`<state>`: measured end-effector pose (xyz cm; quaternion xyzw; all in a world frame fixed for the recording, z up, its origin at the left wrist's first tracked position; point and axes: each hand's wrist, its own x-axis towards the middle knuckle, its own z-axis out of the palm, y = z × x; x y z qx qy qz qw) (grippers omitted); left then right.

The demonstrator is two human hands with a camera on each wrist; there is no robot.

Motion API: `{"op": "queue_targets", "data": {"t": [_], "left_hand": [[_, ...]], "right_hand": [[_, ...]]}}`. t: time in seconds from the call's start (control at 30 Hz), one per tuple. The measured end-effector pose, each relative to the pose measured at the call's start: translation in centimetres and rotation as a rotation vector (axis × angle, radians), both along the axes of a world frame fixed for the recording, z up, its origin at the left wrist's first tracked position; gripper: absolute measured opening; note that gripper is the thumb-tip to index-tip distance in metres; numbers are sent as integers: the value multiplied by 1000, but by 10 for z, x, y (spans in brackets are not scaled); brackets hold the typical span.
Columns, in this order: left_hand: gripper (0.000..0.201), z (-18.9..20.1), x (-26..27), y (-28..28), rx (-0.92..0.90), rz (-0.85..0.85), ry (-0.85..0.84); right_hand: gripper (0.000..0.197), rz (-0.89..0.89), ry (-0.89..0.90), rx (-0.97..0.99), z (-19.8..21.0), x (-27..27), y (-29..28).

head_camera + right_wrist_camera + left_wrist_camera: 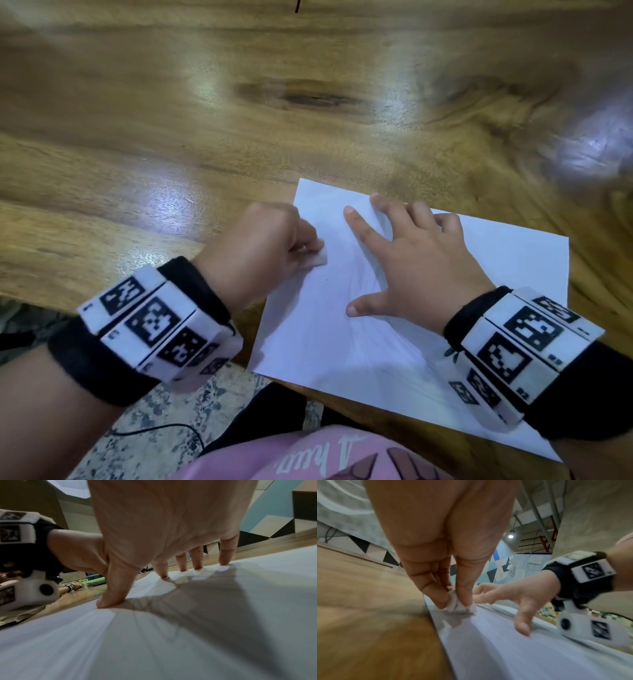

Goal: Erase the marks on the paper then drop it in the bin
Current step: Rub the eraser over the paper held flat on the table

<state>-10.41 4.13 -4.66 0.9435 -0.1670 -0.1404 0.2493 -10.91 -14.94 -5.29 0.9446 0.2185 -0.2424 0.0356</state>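
Left hand (263, 246), wrist bent, pinches a small white eraser (317, 258) between thumb and fingers (433, 592), pressing it onto the white paper sheet (342, 342) near its left edge. Right hand (421, 270) lies splayed, straight fingers (224, 555) pressing the sheet flat, lower right of the head view, on the glossy wooden worktop (171, 137).

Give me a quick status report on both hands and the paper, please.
Left hand pinches eraser on paper near its left edge. Right hand spread flat, pressing paper down on table. No bin in view; nothing in the way.
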Motion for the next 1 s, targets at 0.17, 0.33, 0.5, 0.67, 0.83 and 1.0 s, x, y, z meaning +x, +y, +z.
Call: {"op": "queue_targets", "data": {"t": [0.17, 0.33, 0.5, 0.67, 0.83, 1.0], "left_hand": [[20, -1, -36, 13, -44, -104, 137], [25, 4, -13, 9, -55, 17, 123], [23, -2, -11, 2, -49, -13, 24], [28, 0, -43, 15, -23, -66, 203], [23, 5, -22, 14, -57, 121, 81], [12, -6, -21, 5, -41, 87, -27]], "right_hand": [[114, 6, -4, -9, 0, 1, 1], [113, -1, 0, -8, -1, 0, 0], [113, -2, -3, -7, -1, 0, 0], [113, -1, 5, -9, 0, 0, 1], [112, -5, 10, -12, 1, 0, 2], [112, -7, 6, -14, 1, -1, 2]]}}
